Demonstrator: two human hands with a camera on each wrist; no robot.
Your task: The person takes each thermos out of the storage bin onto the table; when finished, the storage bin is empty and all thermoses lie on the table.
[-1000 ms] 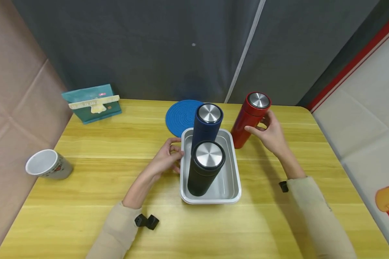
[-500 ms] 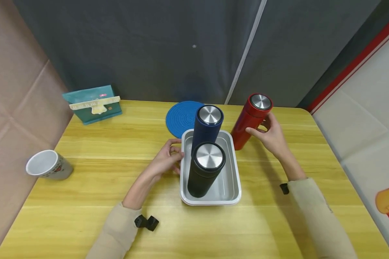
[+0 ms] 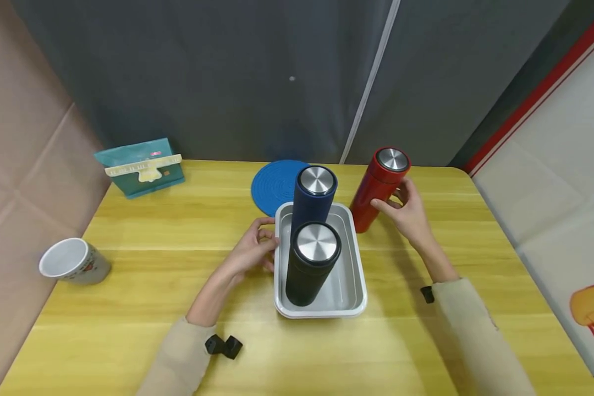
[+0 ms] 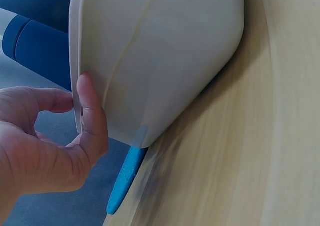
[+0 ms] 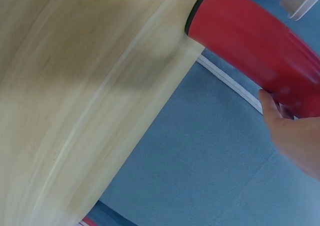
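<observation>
Nearest us on the bench [image 3: 128, 308], bare wood runs wide toward the front edge, and the metal tray [image 3: 356, 286] holds a black flask [image 3: 309, 264] with a blue flask [image 3: 313, 198] behind it. Our left hand [image 3: 252, 250] pinches the tray's left rim. Farther right, our right hand [image 3: 406, 212] wraps the upright red flask [image 3: 378, 187], which stands just beside the tray, with free bench beyond it to the right edge.
</observation>
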